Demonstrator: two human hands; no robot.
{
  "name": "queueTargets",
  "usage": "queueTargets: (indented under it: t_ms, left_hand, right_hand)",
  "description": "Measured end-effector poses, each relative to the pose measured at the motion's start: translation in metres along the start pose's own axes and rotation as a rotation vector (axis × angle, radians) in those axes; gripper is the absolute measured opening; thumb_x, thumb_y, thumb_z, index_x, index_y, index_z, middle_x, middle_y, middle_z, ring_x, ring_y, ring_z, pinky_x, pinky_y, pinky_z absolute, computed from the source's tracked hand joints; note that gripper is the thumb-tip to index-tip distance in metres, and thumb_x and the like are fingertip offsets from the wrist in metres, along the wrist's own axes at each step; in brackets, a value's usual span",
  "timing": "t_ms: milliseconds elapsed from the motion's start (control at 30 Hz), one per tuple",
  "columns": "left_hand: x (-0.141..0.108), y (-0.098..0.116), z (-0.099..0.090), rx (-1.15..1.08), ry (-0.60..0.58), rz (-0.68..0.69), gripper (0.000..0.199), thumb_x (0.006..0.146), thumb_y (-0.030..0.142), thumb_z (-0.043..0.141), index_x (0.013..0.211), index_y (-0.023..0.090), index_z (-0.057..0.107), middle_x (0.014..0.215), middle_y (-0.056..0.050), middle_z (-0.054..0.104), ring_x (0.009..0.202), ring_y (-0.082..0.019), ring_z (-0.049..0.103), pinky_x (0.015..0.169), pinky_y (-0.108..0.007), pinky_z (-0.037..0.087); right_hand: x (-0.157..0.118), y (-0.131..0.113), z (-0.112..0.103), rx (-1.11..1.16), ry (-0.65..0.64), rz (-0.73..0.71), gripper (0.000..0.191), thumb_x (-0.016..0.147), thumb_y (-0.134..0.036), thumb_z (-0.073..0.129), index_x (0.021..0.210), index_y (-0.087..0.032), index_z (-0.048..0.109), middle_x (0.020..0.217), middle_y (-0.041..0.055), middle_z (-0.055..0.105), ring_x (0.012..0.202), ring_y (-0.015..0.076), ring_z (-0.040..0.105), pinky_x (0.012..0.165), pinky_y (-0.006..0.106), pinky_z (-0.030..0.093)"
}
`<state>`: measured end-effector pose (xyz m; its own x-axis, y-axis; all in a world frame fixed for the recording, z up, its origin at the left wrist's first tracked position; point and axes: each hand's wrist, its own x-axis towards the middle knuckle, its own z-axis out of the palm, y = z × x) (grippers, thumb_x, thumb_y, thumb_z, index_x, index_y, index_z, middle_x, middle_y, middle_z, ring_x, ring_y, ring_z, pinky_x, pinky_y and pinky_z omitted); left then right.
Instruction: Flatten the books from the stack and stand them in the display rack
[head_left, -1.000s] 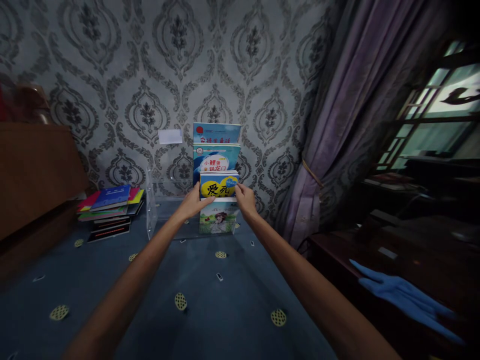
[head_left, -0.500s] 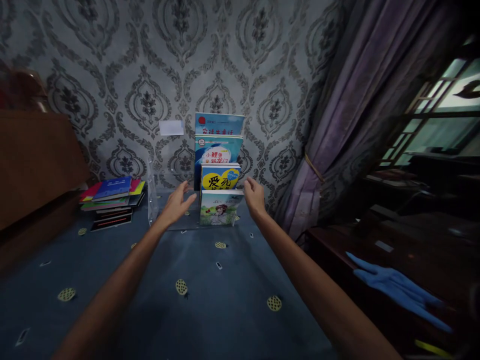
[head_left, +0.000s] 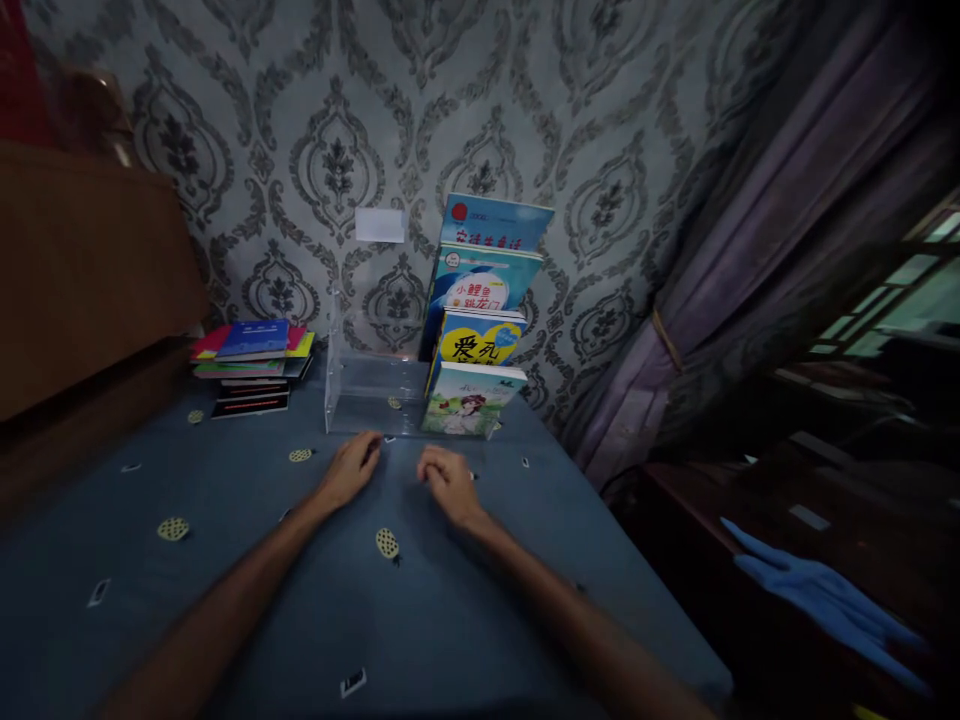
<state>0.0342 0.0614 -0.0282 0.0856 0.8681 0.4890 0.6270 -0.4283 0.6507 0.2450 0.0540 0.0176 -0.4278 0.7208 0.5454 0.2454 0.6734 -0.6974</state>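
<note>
My left hand (head_left: 351, 472) rests low over the table in front of the clear acrylic rack (head_left: 331, 390). Its fingers point forward, a little bent, with nothing held. To its right, my right hand (head_left: 450, 484) has its fingers curled in and is empty. Both hands are apart from the rack and the books. In the rack's right half, several books lean back in stepped rows: a light green picture-cover book (head_left: 469, 402) in front, a yellow and blue book (head_left: 480, 340) behind it, then a teal book (head_left: 487, 282) and a tall blue book (head_left: 499, 222) at the back.
A stack of books (head_left: 255, 342) lies left of the rack on the blue patterned tablecloth (head_left: 300, 600). A brown box (head_left: 90, 270) stands at far left. A white label (head_left: 380, 225) shows above the rack. Right are a purple curtain (head_left: 645, 370) and blue gloves (head_left: 825, 595) on dark furniture.
Both hands have drawn back from beside the front books towards me and closer together. My right hand crossed leftward. The view has shifted, and the books stay in the rack.
</note>
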Motion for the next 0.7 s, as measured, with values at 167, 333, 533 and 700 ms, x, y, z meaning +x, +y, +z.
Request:
queueTargets:
  t_ms: [167,333,533,700]
  left_hand:
    - [0.001,-0.006,-0.008,-0.014,0.027,-0.019,0.023,0.089,0.025,0.048,0.105,0.023,0.065,0.102,-0.006,0.074,0.097,-0.022,0.069,0.091,-0.037,0.054]
    - [0.009,-0.027,-0.033,-0.003,0.152,-0.113,0.026,0.090,0.026,0.046,0.107,0.022,0.065,0.102,-0.006,0.075,0.095,-0.022,0.071,0.087,-0.037,0.056]
    - [0.019,-0.046,-0.068,0.176,0.266,-0.166,0.028,0.092,0.021,0.040,0.108,0.020,0.063,0.104,-0.007,0.074,0.098,-0.022,0.070,0.086,-0.035,0.055]
    - [0.044,-0.059,-0.122,0.473,0.329,-0.199,0.028,0.091,0.016,0.041,0.108,0.019,0.063,0.112,-0.012,0.069,0.113,-0.028,0.062,0.101,-0.044,0.048]
  right_hand:
    - [0.011,-0.015,0.068,0.077,-0.253,0.145,0.024,0.065,-0.003,0.042,0.050,-0.021,0.049,0.055,-0.0041,0.049,0.057,0.0123,0.047,0.062,0.024,0.036]
    - [0.029,-0.026,0.108,0.192,-0.291,0.272,0.027,0.068,-0.003,0.041,0.051,-0.021,0.051,0.049,-0.0053,0.047,0.051,0.0117,0.045,0.056,0.022,0.034]
    - [0.027,-0.022,0.138,0.174,-0.296,0.224,0.024,0.064,-0.004,0.042,0.049,-0.021,0.050,0.051,-0.0041,0.049,0.053,0.0122,0.047,0.060,0.023,0.035]
    - [0.020,-0.016,0.142,0.151,-0.300,0.133,0.023,0.064,-0.004,0.042,0.050,-0.021,0.050,0.056,-0.0033,0.051,0.057,0.0132,0.049,0.064,0.024,0.036]
